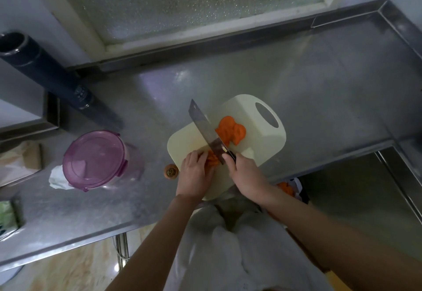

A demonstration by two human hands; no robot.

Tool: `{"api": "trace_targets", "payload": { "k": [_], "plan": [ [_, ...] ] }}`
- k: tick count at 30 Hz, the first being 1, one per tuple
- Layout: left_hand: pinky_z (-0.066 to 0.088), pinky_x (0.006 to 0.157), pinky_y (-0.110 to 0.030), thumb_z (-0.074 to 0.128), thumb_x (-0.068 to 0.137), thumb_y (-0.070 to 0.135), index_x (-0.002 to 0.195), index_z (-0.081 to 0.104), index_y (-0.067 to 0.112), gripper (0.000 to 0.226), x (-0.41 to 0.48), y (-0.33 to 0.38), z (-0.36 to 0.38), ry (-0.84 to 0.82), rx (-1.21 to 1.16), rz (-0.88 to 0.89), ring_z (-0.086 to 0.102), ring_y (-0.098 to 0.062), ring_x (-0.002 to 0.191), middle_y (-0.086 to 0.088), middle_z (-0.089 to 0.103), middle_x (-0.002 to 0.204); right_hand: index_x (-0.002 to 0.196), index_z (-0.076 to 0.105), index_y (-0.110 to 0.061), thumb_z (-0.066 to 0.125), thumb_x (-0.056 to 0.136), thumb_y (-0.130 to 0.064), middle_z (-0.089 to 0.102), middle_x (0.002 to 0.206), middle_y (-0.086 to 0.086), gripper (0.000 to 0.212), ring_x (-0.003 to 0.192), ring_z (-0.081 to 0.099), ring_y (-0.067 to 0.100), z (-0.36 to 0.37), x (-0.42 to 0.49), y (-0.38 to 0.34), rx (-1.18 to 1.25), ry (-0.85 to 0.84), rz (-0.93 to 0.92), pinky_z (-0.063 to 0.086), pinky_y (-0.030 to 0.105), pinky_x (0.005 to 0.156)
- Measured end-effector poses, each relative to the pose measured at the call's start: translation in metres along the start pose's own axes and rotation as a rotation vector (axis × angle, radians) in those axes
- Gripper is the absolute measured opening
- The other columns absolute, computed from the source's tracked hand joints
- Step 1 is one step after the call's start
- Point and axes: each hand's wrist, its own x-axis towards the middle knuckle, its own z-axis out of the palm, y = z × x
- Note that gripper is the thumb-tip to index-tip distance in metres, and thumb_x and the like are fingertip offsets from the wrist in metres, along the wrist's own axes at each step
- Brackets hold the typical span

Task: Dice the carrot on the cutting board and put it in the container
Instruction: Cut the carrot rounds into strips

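Head view: the right hand (245, 175) grips the steel cleaver (203, 128). The left hand (194, 173) curls over the orange carrot chunk (212, 160) beneath its fingers, on the cream plastic cutting board (249, 112). Fingertips are best kept tucked behind the blade.

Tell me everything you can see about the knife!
The knife has a wide, flat, grey metal blade with a small hole near its far corner and a dark handle. The right hand grips the handle. The blade slants across the pale cutting board, beside the carrot piece under the left hand; carrot slices lie on its other side.
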Motion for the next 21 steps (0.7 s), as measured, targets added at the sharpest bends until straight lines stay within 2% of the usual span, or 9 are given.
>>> {"api": "trace_targets", "payload": {
  "k": [2,5,9,12,15,21],
  "plan": [
    [0.036,0.104,-0.04,0.065,0.084,0.032,0.128,0.052,0.007,0.053,-0.004,-0.004,-0.001,-0.049,0.087,0.034,0.049,-0.03,0.118,-0.012,0.054,0.125,0.088,0.049,-0.014,0.03,0.099,-0.042,0.05,0.077,-0.002,0.036,0.073,0.049,0.014,-0.003,-0.003,-0.001,0.0,-0.004,-0.016,0.035,0.024,0.068],
    [0.038,0.102,-0.042,0.071,0.079,0.029,0.128,0.052,0.004,0.058,-0.006,-0.006,0.0,-0.058,0.149,0.045,0.053,-0.033,0.115,-0.014,0.056,0.123,0.088,0.05,-0.014,0.031,0.099,-0.042,0.052,0.08,0.001,0.036,0.073,0.05,0.014,-0.006,-0.008,0.001,0.007,-0.002,-0.023,0.036,0.024,0.067],
    [0.031,0.106,-0.034,0.049,0.095,0.024,0.137,0.041,0.007,0.047,-0.003,-0.003,-0.001,-0.075,0.071,-0.042,0.039,-0.026,0.124,-0.011,0.043,0.134,0.09,0.052,-0.013,0.03,0.099,-0.044,0.057,0.085,0.003,0.04,0.071,0.052,0.01,0.0,-0.013,0.005,-0.021,-0.024,0.003,0.038,0.021,0.062],
    [0.041,0.097,-0.04,0.058,0.089,0.018,0.128,0.052,0.002,0.043,-0.002,-0.001,-0.001,-0.052,0.061,-0.035,0.048,-0.031,0.114,-0.016,0.052,0.122,0.095,0.055,-0.009,0.028,0.099,-0.044,0.059,0.092,0.006,0.045,0.082,0.057,0.017,0.006,-0.015,0.008,-0.071,-0.024,0.015,0.04,0.024,0.07],
    [0.045,0.09,-0.041,0.064,0.084,0.014,0.117,0.06,0.001,0.036,-0.001,0.0,0.0,0.01,0.02,-0.065,0.052,-0.031,0.103,-0.015,0.058,0.108,0.096,0.056,-0.008,0.027,0.1,-0.044,0.06,0.093,0.007,0.047,0.086,0.057,0.019,0.011,-0.015,0.008,-0.118,-0.018,0.024,0.037,0.024,0.071],
    [0.048,0.081,-0.041,0.064,0.081,0.005,0.097,0.069,0.002,0.017,0.005,0.002,0.002,0.07,-0.049,-0.134,0.052,-0.03,0.09,-0.013,0.058,0.092,0.085,0.045,-0.015,0.027,0.1,-0.044,0.051,0.086,0.002,0.038,0.08,0.051,0.014,0.018,-0.013,0.005,-0.172,-0.018,0.041,0.037,0.023,0.07]
  ]
}}
